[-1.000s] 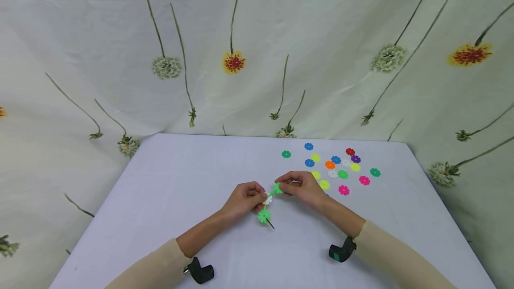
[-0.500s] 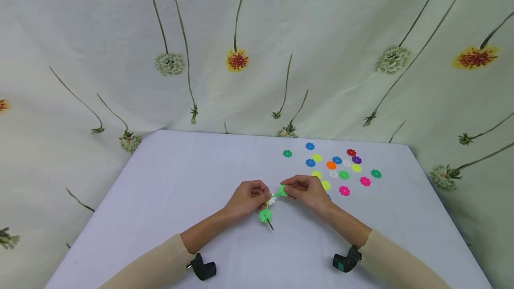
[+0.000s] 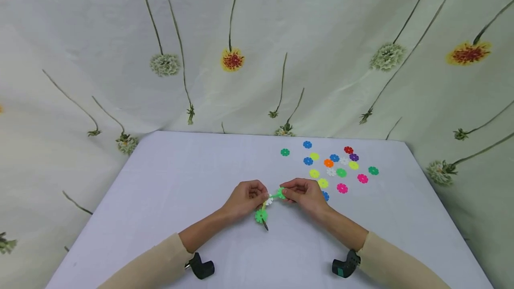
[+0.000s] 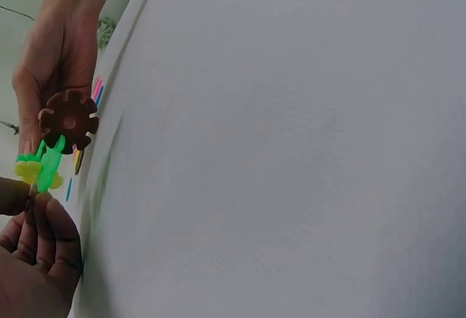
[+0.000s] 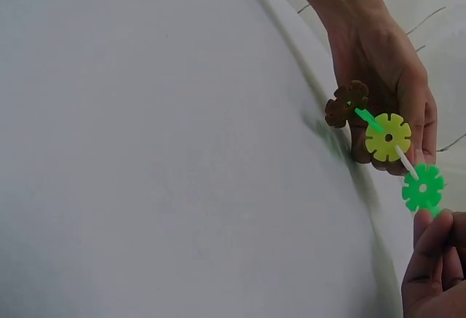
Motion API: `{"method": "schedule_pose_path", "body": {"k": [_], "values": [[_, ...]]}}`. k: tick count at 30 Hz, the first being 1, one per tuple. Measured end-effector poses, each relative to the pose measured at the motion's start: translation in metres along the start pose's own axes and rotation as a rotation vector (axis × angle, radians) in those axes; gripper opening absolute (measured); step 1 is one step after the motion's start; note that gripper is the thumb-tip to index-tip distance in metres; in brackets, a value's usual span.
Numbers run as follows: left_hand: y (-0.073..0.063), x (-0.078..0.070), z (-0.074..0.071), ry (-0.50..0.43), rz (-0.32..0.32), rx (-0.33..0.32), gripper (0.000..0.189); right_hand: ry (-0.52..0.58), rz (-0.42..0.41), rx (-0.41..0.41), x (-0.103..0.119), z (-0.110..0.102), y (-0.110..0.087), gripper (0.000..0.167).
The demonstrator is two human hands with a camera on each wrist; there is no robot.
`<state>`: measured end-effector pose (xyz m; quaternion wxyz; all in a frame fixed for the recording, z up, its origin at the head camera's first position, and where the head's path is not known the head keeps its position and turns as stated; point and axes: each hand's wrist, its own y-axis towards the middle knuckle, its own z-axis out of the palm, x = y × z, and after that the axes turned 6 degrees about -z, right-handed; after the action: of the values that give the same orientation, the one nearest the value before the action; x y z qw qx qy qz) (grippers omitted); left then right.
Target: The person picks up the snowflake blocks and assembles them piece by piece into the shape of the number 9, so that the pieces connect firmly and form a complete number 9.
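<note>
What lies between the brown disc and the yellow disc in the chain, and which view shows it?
A green disc, seen edge-on, lies between the brown disc and the yellow disc; the right wrist view shows this.

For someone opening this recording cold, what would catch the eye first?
Probably the bright chain of notched discs, pinched by the left hand and the right hand over the middle of the white table. Next, the colourful loose discs scattered beyond the hands, toward the table's right side. Behind hangs a pale cloth with large printed flowers.

head pov fwd/down, wrist povs close
</note>
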<state>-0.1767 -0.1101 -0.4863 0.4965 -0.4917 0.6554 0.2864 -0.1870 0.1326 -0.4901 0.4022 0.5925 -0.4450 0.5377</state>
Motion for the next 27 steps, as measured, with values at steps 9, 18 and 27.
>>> {"method": "schedule_pose_path", "body": {"k": [9, 18, 27], "values": [[0.002, 0.003, 0.005, -0.052, -0.006, 0.007, 0.012, 0.103, 0.091, -0.082, -0.001, 0.008, -0.003, 0.031], [0.001, -0.001, 0.005, -0.028, -0.004, 0.032, 0.014, 0.123, 0.098, -0.019, -0.001, 0.002, -0.007, 0.029], [0.002, -0.002, 0.004, -0.023, -0.016, 0.049, 0.013, 0.099, 0.124, -0.080, 0.001, 0.005, -0.011, 0.029]]}}
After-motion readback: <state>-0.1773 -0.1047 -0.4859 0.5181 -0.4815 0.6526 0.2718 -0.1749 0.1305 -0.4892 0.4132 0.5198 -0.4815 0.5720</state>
